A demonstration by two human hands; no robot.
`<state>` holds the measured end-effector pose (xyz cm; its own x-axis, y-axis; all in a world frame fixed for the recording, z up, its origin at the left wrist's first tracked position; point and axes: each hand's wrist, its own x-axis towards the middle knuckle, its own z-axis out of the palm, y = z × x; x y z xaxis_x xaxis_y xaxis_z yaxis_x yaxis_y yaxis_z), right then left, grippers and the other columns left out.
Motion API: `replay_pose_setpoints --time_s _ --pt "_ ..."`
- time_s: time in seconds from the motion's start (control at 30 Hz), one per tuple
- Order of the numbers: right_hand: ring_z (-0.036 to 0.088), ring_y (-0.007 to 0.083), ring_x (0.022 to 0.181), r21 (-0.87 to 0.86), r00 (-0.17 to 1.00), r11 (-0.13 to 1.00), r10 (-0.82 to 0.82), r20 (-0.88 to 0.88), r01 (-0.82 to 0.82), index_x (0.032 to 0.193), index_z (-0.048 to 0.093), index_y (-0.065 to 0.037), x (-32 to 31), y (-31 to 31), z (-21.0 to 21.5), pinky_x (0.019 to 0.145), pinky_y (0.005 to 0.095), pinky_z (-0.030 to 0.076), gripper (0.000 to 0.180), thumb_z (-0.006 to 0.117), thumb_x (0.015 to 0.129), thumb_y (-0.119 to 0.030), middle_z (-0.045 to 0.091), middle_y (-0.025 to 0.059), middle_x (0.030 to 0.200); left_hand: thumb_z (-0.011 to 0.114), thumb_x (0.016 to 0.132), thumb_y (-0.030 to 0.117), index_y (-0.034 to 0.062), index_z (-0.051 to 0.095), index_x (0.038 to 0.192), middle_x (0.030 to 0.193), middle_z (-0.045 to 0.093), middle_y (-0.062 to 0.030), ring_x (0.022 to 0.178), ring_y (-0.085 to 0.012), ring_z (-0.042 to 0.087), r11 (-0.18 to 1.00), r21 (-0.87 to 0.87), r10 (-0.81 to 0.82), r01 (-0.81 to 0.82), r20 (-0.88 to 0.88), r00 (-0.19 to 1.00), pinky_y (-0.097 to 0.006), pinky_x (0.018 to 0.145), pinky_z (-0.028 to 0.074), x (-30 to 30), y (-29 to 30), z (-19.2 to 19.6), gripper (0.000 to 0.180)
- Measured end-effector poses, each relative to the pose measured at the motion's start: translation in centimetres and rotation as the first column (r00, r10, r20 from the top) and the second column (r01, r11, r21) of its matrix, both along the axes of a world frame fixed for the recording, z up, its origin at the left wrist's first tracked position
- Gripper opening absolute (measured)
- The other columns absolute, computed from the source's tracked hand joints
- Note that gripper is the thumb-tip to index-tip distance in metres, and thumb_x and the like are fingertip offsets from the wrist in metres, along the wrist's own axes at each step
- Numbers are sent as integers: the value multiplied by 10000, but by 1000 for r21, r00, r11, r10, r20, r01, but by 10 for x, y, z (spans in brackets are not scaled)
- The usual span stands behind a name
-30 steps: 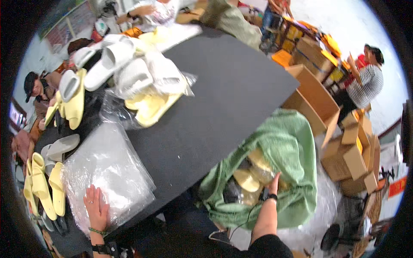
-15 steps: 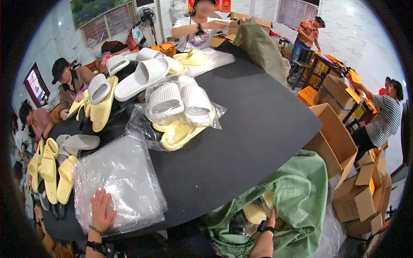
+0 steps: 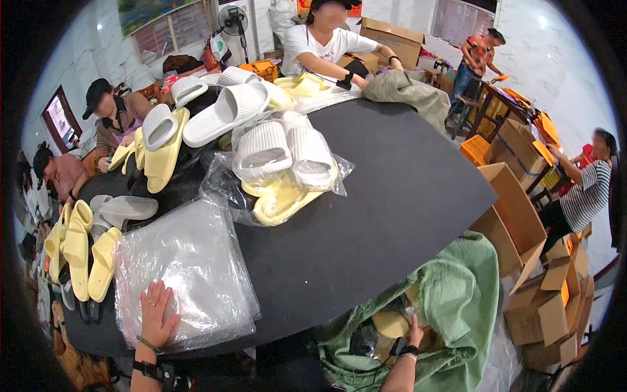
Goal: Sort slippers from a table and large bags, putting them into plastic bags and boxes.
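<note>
On the black table (image 3: 392,196), the left hand (image 3: 157,320) lies flat on clear bags (image 3: 199,261); uneven pressure could slide them. At the green sack (image 3: 467,281), the right hand (image 3: 414,334), its grip unclear, may snag on folds.

Co-worker in white T-shirt (image 3: 313,49): hands, earlier raised, now down at the olive sack. Olive sack (image 3: 405,91): formerly held up, now slumped low. Cardboard box (image 3: 395,36) behind it: more side exposed. Co-worker in orange shirt (image 3: 478,53): arm now stretched forward, orange packet (image 3: 501,78) by the hand. Co-worker in striped top (image 3: 593,196): forearm, upright at first, now reaching forward. Green sack (image 3: 457,287): fewer slippers (image 3: 390,323) on show inside than at first.
</note>
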<state>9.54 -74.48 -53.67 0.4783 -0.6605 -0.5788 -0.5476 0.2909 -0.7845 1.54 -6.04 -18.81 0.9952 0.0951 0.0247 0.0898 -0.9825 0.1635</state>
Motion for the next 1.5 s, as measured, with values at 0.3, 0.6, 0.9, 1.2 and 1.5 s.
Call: replay_pose_setpoints --time_s 0.3,0.6,0.9,1.2,1.5 --pt "544 161 917 53 977 995 68 203 -80 1200 585 -39 -12 -23 -15 757 306 437 473 654 873 -374 607 38 1091 521 892 332 74 390 1466 1562 275 -160 1456 -369 187 999 18 -41 41 0 999 -526 1165 60 10 8 -12 643" --pt "549 252 1034 -118 998 991 -66 -21 64 1314 499 88 64 -9 -30 881 368 448 962 654 765 -688 591 152 1247 399 960 361 45 335 1487 1569 258 -164 1469 -350 164 984 170 -42 48 -34 999 -497 1171 57 1 11 0 618" --pt "426 223 1279 107 996 992 53 67 -60 1451 409 -96 75 -48 -9 1031 351 376 648 458 960 -516 405 99 1482 378 973 367 51 317 1497 1577 246 -150 1473 -339 151 988 146 -47 54 -47 998 -500 1169 53 3 6 -3 615" --pt "361 237 1340 757 787 653 -456 416 -21 1468 375 -89 95 -149 -143 1078 397 309 588 381 986 -425 357 93 1516 380 972 385 52 321 1495 1579 240 -148 1474 -342 146 993 86 -71 75 -52 996 -508 1169 48 15 10 -22 623" --pt "289 254 1409 837 402 -100 -903 151 -538 1488 338 -81 87 -162 -285 1131 448 235 533 294 1015 -322 304 85 1554 405 967 371 53 335 1488 1574 249 -153 1468 -352 162 993 95 -69 71 -19 997 -512 1169 60 17 -3 -11 615"
